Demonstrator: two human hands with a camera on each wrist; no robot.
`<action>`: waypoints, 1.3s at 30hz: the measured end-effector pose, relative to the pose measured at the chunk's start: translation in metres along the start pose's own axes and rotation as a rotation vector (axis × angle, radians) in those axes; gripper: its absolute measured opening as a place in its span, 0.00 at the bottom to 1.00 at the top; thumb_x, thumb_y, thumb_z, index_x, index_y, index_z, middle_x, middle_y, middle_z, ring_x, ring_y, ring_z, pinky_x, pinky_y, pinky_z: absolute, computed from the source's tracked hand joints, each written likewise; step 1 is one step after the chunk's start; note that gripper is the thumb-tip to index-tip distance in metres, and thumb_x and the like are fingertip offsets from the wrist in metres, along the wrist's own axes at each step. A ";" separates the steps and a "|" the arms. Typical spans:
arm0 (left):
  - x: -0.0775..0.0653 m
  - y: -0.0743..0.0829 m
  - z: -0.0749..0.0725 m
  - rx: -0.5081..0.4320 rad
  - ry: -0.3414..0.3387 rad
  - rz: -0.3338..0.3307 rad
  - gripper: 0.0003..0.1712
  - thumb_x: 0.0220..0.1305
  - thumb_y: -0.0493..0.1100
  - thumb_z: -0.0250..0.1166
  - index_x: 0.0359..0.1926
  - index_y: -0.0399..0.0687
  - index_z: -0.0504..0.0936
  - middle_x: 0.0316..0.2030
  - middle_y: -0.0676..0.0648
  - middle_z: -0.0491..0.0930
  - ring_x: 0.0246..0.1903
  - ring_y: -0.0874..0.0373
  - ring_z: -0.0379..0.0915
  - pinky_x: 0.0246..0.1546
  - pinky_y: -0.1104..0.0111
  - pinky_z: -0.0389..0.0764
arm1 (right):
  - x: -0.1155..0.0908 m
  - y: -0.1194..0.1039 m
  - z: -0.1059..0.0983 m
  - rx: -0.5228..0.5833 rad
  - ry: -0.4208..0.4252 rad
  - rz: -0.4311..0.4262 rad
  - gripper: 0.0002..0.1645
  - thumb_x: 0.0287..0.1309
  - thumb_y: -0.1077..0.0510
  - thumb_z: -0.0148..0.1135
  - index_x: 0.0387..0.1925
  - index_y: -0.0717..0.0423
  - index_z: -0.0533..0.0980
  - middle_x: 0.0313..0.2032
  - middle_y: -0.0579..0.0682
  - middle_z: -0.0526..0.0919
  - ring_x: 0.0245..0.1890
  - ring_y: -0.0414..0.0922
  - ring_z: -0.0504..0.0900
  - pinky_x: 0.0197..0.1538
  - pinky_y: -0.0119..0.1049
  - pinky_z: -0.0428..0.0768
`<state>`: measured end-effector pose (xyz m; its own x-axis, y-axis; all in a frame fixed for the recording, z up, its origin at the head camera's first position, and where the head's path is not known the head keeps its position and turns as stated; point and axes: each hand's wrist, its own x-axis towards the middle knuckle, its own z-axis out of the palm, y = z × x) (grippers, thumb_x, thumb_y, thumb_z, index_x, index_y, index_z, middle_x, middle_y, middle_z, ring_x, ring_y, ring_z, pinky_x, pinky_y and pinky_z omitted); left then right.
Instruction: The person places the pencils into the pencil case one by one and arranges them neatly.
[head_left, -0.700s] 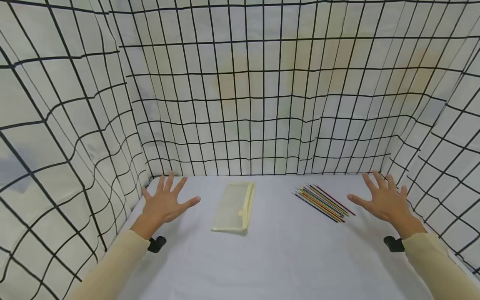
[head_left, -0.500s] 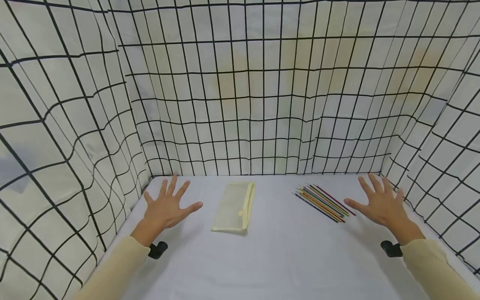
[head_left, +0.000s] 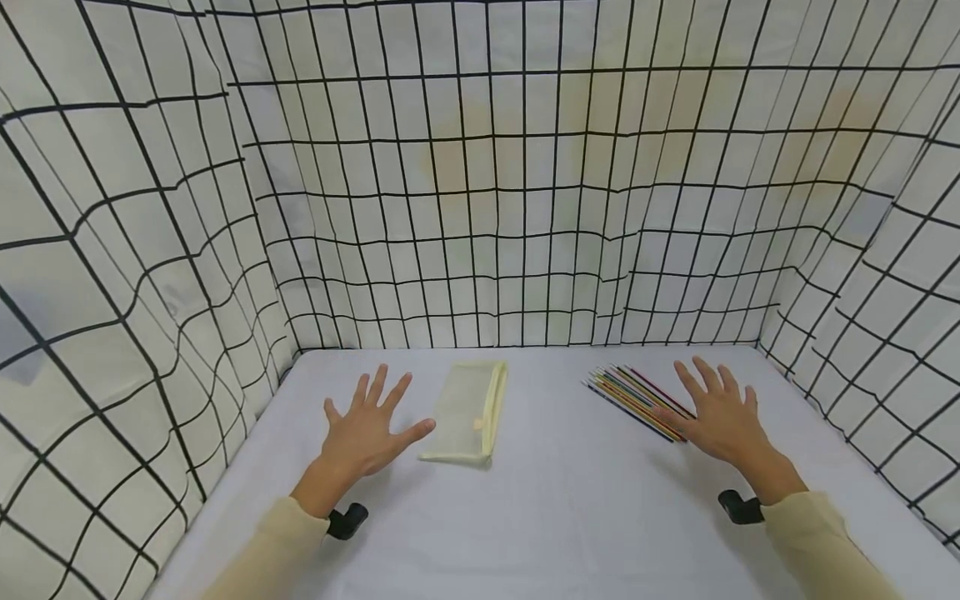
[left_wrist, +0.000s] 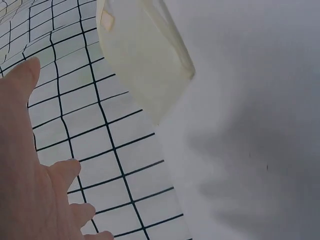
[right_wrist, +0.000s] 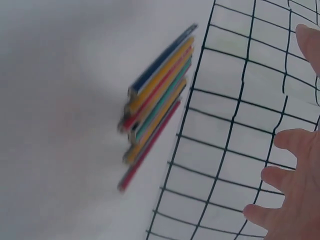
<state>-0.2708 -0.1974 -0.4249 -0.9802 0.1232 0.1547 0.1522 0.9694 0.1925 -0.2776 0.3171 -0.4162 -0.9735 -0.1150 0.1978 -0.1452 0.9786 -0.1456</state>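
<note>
A pale yellow, see-through pouch (head_left: 467,412) lies flat left of the middle of the table; the left wrist view shows the same pouch (left_wrist: 142,60) at its top. My left hand (head_left: 362,442), fingers spread and holding nothing, is just left of it above the table. A bundle of colored pencils (head_left: 630,400) lies slanted on the right side, and the pencils (right_wrist: 157,95) are a little blurred in the right wrist view. Spread wide and holding nothing, my right hand (head_left: 723,423) hovers beside them, its thumb overlapping their near end in the head view.
A white cloth covers the table (head_left: 547,517). White walls with a black grid (head_left: 510,208) enclose it at the back, left and right. A black wrist camera (head_left: 348,521) sits under the left wrist, another camera (head_left: 741,507) under the right.
Both hands have moved inward, the left toward the pouch and the right toward the pencils. Pouch and pencils lie where they were; the head view has shifted slightly.
</note>
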 end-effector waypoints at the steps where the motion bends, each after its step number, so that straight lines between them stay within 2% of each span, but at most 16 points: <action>1: 0.000 0.004 0.002 -0.013 -0.003 0.000 0.56 0.61 0.84 0.46 0.82 0.63 0.51 0.83 0.41 0.40 0.80 0.33 0.38 0.64 0.20 0.38 | 0.001 -0.004 0.002 0.017 0.003 -0.003 0.59 0.63 0.23 0.51 0.80 0.56 0.53 0.78 0.67 0.50 0.74 0.76 0.48 0.66 0.82 0.46; 4: 0.002 0.015 0.009 -0.061 -0.007 0.000 0.56 0.61 0.83 0.47 0.82 0.64 0.50 0.83 0.42 0.40 0.80 0.34 0.38 0.65 0.21 0.39 | 0.006 -0.012 0.009 0.068 0.028 -0.014 0.55 0.64 0.28 0.55 0.79 0.57 0.55 0.77 0.69 0.52 0.72 0.77 0.53 0.65 0.81 0.50; 8: 0.006 0.029 0.016 -0.133 -0.002 0.005 0.55 0.62 0.82 0.49 0.82 0.64 0.50 0.83 0.42 0.42 0.80 0.34 0.41 0.66 0.22 0.40 | 0.018 -0.022 0.018 0.150 0.053 -0.041 0.50 0.66 0.39 0.62 0.78 0.58 0.55 0.75 0.70 0.56 0.68 0.77 0.61 0.63 0.78 0.59; 11: 0.011 0.039 0.022 -0.194 0.014 0.009 0.54 0.62 0.81 0.51 0.82 0.64 0.52 0.82 0.41 0.46 0.79 0.35 0.45 0.67 0.23 0.43 | 0.029 -0.029 0.020 0.249 0.043 -0.044 0.48 0.67 0.45 0.63 0.79 0.57 0.54 0.74 0.70 0.57 0.67 0.76 0.62 0.61 0.77 0.62; 14: 0.017 0.047 0.029 -0.252 0.043 0.011 0.53 0.62 0.80 0.53 0.81 0.64 0.54 0.81 0.40 0.51 0.78 0.36 0.50 0.67 0.25 0.49 | 0.038 -0.035 0.021 0.368 0.028 -0.030 0.47 0.68 0.47 0.62 0.80 0.54 0.53 0.74 0.70 0.57 0.69 0.74 0.60 0.63 0.77 0.61; 19: 0.030 0.056 0.043 -0.371 0.091 0.006 0.50 0.62 0.75 0.59 0.79 0.61 0.60 0.78 0.40 0.58 0.74 0.36 0.59 0.64 0.32 0.60 | 0.050 -0.045 0.027 0.534 0.016 -0.011 0.44 0.70 0.51 0.60 0.80 0.56 0.53 0.72 0.69 0.62 0.69 0.71 0.65 0.64 0.70 0.68; 24: 0.039 0.062 0.054 -0.537 0.073 -0.015 0.48 0.60 0.69 0.65 0.77 0.58 0.64 0.76 0.39 0.61 0.74 0.36 0.57 0.64 0.30 0.60 | 0.057 -0.050 0.037 0.640 -0.014 0.027 0.43 0.72 0.50 0.59 0.80 0.55 0.54 0.71 0.68 0.65 0.69 0.69 0.68 0.65 0.66 0.69; 27: 0.042 0.063 0.060 -0.611 0.034 -0.025 0.48 0.58 0.68 0.68 0.76 0.58 0.65 0.77 0.40 0.60 0.75 0.35 0.54 0.65 0.29 0.57 | 0.059 -0.051 0.042 0.653 -0.035 0.056 0.42 0.72 0.50 0.59 0.80 0.54 0.55 0.71 0.67 0.67 0.68 0.67 0.69 0.64 0.64 0.71; 30: 0.043 0.063 0.065 -0.636 -0.001 -0.027 0.50 0.55 0.66 0.72 0.76 0.60 0.67 0.77 0.40 0.58 0.76 0.35 0.52 0.66 0.29 0.56 | 0.060 -0.052 0.046 0.654 -0.061 0.083 0.41 0.72 0.50 0.59 0.80 0.52 0.56 0.71 0.66 0.68 0.68 0.65 0.71 0.62 0.62 0.74; 35: 0.041 0.062 0.071 -0.598 -0.003 0.005 0.51 0.50 0.64 0.76 0.74 0.59 0.69 0.77 0.39 0.58 0.75 0.33 0.53 0.65 0.30 0.59 | 0.060 -0.050 0.052 0.616 -0.081 0.089 0.39 0.71 0.54 0.59 0.78 0.52 0.58 0.69 0.64 0.72 0.65 0.63 0.75 0.58 0.58 0.77; 39: 0.041 0.062 0.074 -0.558 -0.008 0.021 0.53 0.48 0.65 0.77 0.74 0.61 0.69 0.77 0.39 0.57 0.75 0.34 0.52 0.64 0.31 0.59 | 0.060 -0.047 0.055 0.585 -0.082 0.076 0.37 0.69 0.58 0.61 0.76 0.55 0.63 0.65 0.64 0.77 0.61 0.61 0.79 0.54 0.54 0.80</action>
<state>-0.3103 -0.1162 -0.4780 -0.9768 0.1455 0.1569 0.2136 0.7076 0.6736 -0.3390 0.2546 -0.4513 -0.9921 -0.0838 0.0939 -0.1252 0.7306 -0.6712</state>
